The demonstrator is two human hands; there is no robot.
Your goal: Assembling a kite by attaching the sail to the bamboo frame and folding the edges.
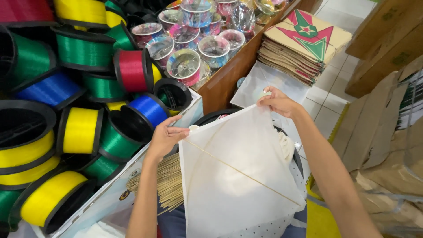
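I hold a white paper kite (238, 176) over my lap, with a thin bamboo spine crossing it diagonally. My left hand (166, 135) pinches its left corner, where the stick ends. Fingers of my right hand (278, 102) are closed on the top corner. The sheet is stretched taut between the two hands. A bundle of thin bamboo sticks (167, 180) lies just under the kite's left edge, partly hidden by it.
A box at left is filled with several big spools of yellow, green, blue and red string (81, 130). Small colourful reels (194, 26) fill a wooden bin behind. A stack of paper kites (304, 42) lies on the tiled floor, with cardboard boxes (387, 128) at right.
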